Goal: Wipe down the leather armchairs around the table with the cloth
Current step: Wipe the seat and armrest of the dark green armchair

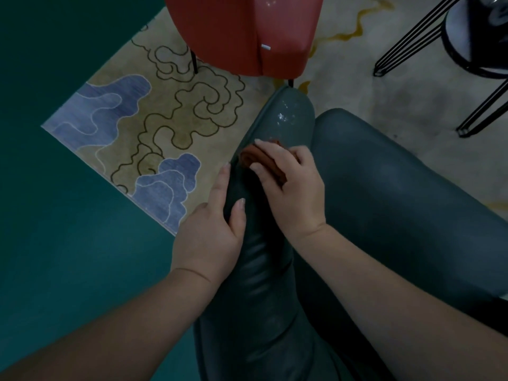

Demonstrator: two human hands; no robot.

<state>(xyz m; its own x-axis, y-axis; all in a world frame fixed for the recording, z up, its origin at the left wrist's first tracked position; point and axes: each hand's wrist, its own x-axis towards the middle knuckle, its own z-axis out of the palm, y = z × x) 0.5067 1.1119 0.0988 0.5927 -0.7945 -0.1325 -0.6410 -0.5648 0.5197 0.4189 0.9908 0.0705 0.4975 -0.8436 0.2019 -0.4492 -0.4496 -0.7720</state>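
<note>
So I'm looking down over both forearms here. My left hand [213,232] is resting on the outer side of the dark teal armchair [384,204], fingers pretty much straight along the padded arm, thumb lying on top, not gripping anything. Just beyond it my right hand [291,188] has its fingers curled round a bunched-up rust-coloured cloth [254,158] and is pressing it onto the top of that same arm, near the seam. Further out the arm's tip looks shiny. Past that is a patterned rug [154,125] on green floor, then a red chair [242,31], and black wire table legs [412,37] top right.
</note>
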